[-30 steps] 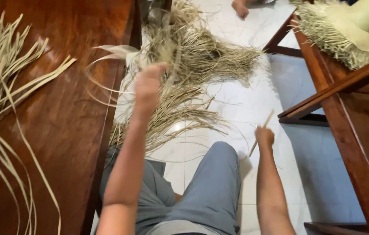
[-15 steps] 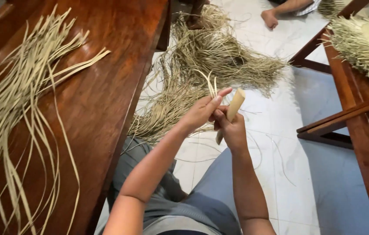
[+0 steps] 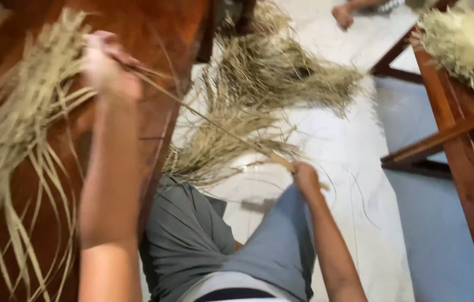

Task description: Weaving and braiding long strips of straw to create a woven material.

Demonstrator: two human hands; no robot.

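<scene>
Strips of pale dried leaf [image 3: 7,162] lie fanned across the dark wooden table [image 3: 158,33] at the left. Above them the left hand [image 3: 111,70], blurred, has its fingers closed on one end of a long thin strand [image 3: 209,124]. That strand runs taut and slanting down to the right hand [image 3: 305,178], which is closed around its other end just above the grey-clad knee [image 3: 281,246]. Behind the strand, a loose heap of straw [image 3: 270,84] covers the white floor [image 3: 354,184]. Farther right stands a wooden bench [image 3: 466,145] bearing a woven mat [image 3: 472,50]; another person's hand [image 3: 342,15] shows at the top.
</scene>
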